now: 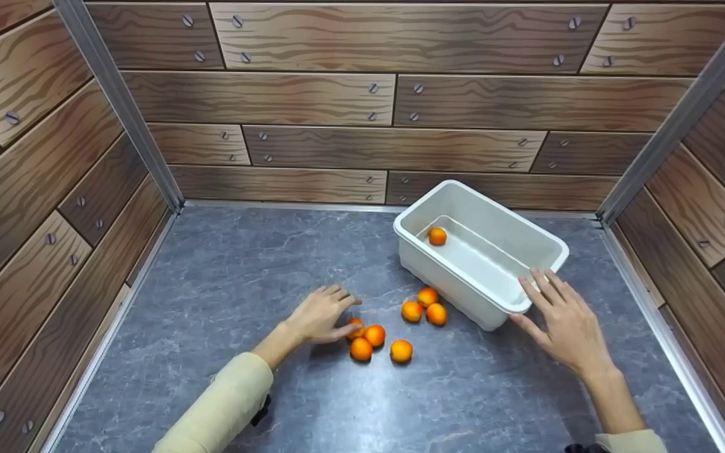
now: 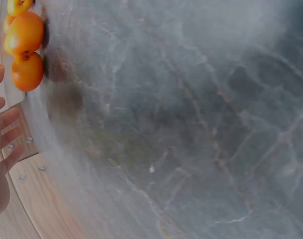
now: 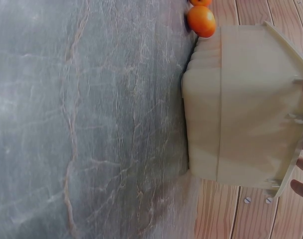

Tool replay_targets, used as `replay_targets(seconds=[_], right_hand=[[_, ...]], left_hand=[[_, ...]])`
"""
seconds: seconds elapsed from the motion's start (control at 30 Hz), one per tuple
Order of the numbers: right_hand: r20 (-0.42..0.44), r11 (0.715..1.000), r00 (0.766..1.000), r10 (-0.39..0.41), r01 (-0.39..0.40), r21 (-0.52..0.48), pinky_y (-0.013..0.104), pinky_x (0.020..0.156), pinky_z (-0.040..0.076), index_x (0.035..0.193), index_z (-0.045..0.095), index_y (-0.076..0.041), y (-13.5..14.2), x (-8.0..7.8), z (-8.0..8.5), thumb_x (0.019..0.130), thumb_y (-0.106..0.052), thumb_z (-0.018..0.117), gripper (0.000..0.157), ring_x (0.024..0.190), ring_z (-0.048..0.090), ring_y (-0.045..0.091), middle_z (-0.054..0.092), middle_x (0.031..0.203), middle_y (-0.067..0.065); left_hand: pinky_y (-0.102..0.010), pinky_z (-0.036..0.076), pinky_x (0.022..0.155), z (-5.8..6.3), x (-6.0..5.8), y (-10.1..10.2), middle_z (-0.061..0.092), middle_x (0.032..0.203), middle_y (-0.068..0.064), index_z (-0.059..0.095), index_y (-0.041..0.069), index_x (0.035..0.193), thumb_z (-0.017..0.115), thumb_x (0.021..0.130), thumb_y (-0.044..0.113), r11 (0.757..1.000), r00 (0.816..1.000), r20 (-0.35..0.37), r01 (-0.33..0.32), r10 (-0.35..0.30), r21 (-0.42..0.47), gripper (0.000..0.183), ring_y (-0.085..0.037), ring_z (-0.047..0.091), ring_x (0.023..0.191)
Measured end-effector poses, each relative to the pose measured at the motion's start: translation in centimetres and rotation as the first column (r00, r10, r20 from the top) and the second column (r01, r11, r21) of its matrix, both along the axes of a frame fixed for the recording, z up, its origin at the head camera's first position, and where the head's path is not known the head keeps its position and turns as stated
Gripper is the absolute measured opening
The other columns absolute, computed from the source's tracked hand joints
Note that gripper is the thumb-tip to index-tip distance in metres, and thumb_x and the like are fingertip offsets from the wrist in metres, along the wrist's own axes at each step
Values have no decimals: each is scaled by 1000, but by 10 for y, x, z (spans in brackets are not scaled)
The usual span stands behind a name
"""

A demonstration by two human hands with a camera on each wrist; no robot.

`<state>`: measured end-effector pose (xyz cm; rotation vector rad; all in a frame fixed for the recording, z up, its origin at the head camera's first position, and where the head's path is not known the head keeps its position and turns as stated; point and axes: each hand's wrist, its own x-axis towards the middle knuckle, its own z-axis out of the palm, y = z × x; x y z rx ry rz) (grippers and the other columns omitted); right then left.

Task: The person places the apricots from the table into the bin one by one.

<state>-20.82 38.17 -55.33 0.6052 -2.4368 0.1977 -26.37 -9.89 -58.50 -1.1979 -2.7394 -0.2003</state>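
My left hand (image 1: 323, 318) hovers beside a cluster of small round orange fruits (image 1: 374, 335), fingers spread. Its thumb passes in front of the cluster's partly hidden back fruit; whether it touches is unclear. One lone orange fruit (image 1: 401, 351) lies right of that cluster. Another group of three orange fruits (image 1: 427, 297) sits against or close to the near side of a white rectangular bin (image 1: 450, 277). Inside the bin, at its far left end, is a single orange fruit (image 1: 437, 236). My right hand (image 1: 564, 324) rests with extended fingers on the bin's near right rim.
A grey marbled tabletop (image 1: 243, 264) lies under everything. Wood-patterned walls (image 1: 312, 100) with metal corner strips (image 1: 126, 100) stand at the back and on both sides. The bin sits at an angle near the back wall.
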Motion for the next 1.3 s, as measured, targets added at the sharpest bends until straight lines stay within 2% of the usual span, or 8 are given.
replay_targets(seconds=[0.43,0.7,0.93,1.0,1.07,1.17,1.23,1.3], right_hand=[[26,1000,1000,-13,13,9,16,130,-4,149,59,-8,1,1,1,102,-75,34,85,140,53,44,59,153,19],[28,1000,999,-28,28,14,28,134,10,151,58,-10,2,2,0,102,-74,38,82,143,52,42,58,155,18],[5,1000,1000,-20,20,15,21,133,2,149,59,-9,1,1,-1,102,-76,33,86,140,53,44,59,153,18],[6,1000,1000,-23,23,11,23,133,6,149,59,-10,1,1,-1,102,-76,33,86,141,53,43,59,154,18],[7,1000,1000,-26,26,11,33,134,19,149,59,-10,1,1,-1,102,-76,33,86,141,54,43,59,154,18],[8,1000,1000,-27,27,9,51,123,36,149,60,-9,1,1,-1,101,-77,33,86,141,54,43,59,153,18],[6,1000,1000,-25,25,10,59,113,42,148,60,-9,0,0,-1,101,-77,32,87,140,54,43,59,153,19],[7,1000,1000,-24,24,7,60,112,42,148,60,-9,0,0,-1,101,-77,32,87,140,54,43,59,153,19]], left_hand=[[-47,55,106,-12,4,-6,73,124,-5,69,16,132,59,103,54,1000,1000,4,8,-8,26,49,-26,68,120],[-48,55,107,-12,6,-6,73,125,-6,69,18,132,57,103,56,1000,1000,20,1,-1,2,49,-28,68,121],[-47,56,104,-14,6,-6,73,123,-7,69,17,130,58,103,56,1000,1000,0,7,-7,-6,49,-27,68,118],[-48,56,104,-15,5,-6,73,123,-7,69,17,130,57,103,56,1000,1000,2,8,-8,-9,49,-27,68,118],[-48,56,104,-16,5,-6,73,123,-7,69,17,130,58,102,56,1000,1000,-1,5,-5,-15,49,-27,68,118],[-48,56,103,-18,5,-6,73,123,-7,69,17,129,59,102,56,1000,1000,-13,0,0,-17,49,-28,68,119],[-48,57,102,-19,4,-6,73,123,-7,69,17,129,59,101,56,1000,1000,-21,-5,5,-19,50,-27,68,118],[-47,57,101,-21,4,-6,73,121,-6,68,17,129,60,101,57,1000,1000,-27,-8,7,-17,50,-26,68,116]])
